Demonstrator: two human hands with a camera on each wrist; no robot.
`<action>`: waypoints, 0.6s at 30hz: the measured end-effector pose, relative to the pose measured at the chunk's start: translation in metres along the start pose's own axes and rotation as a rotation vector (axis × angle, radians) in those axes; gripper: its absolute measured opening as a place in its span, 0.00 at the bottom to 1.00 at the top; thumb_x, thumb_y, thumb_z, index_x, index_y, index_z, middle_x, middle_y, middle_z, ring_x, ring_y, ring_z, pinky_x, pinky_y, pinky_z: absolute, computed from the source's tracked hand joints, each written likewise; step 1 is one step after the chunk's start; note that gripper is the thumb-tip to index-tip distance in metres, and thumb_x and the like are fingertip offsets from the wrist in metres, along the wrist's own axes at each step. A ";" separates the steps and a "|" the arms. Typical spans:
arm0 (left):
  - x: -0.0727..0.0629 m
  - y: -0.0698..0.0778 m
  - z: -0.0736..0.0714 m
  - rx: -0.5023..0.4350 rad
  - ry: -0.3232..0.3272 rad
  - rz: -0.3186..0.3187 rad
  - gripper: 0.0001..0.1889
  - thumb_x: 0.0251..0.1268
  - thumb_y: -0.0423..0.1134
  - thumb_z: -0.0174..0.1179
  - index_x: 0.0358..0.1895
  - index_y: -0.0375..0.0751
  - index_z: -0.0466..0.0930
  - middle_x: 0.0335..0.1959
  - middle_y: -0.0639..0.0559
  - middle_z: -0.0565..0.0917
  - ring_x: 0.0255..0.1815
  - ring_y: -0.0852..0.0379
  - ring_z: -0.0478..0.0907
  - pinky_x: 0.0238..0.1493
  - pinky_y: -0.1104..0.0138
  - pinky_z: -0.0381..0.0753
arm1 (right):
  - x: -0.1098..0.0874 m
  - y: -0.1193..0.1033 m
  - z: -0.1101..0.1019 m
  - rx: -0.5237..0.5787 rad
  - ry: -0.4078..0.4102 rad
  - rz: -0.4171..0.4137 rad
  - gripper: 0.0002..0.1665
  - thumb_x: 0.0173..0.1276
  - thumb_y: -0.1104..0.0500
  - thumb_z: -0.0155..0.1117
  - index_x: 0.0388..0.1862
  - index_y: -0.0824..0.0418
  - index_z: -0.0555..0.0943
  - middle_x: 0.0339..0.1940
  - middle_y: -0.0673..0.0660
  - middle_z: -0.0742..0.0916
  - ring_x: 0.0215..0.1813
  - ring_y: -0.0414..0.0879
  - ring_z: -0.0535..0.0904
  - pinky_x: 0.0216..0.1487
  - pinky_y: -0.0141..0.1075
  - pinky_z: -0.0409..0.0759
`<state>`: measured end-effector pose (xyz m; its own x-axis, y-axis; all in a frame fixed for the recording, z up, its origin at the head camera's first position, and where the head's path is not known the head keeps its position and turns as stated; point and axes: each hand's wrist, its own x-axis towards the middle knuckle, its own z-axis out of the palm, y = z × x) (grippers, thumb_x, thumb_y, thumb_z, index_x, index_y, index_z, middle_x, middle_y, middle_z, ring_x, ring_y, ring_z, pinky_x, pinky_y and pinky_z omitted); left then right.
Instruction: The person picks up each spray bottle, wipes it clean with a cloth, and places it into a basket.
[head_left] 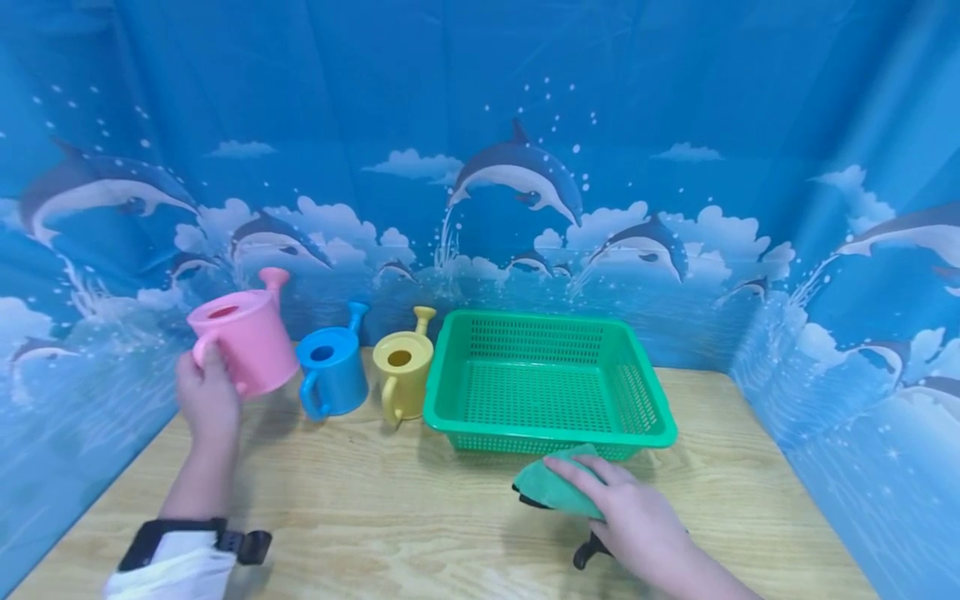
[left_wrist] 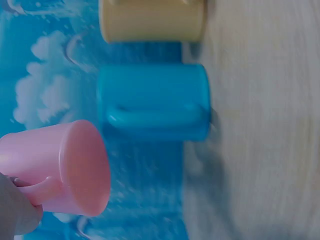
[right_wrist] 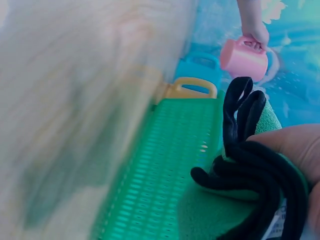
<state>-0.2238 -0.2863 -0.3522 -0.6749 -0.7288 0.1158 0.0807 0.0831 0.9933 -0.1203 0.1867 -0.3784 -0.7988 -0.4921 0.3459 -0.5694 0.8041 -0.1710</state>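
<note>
A pink watering can (head_left: 255, 342) is gripped by the left hand (head_left: 210, 404) — well left of the black-trimmed green cloth (head_left: 551, 490), pinched in the right hand (head_left: 637, 517).

I hold my left hand (head_left: 209, 398) up between eight and nine o'clock in the head view, curled in a grip, with my left forearm (head_left: 199, 479) rising almost straight toward twelve from a white sleeve (head_left: 174, 577) near eight. My right hand (head_left: 630, 506) sits lower, around five o'clock, its back turned up and its fingers (head_left: 579, 477) bent in a hold, while my bare right forearm (head_left: 697, 573) slants in from the lower edge, pointing toward ten.
</note>
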 end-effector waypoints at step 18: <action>-0.083 0.048 0.031 -0.315 -0.288 0.097 0.11 0.74 0.46 0.49 0.35 0.43 0.68 0.21 0.55 0.67 0.21 0.62 0.64 0.20 0.76 0.73 | 0.009 0.000 -0.032 -0.027 0.241 -0.002 0.58 0.36 0.75 0.77 0.69 0.44 0.70 0.57 0.54 0.82 0.49 0.53 0.84 0.26 0.31 0.79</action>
<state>-0.1868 -0.2011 -0.3135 -0.8265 -0.5051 0.2485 0.3434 -0.1025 0.9336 -0.1211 0.1933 -0.3457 -0.7264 -0.4025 0.5572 -0.5631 0.8133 -0.1466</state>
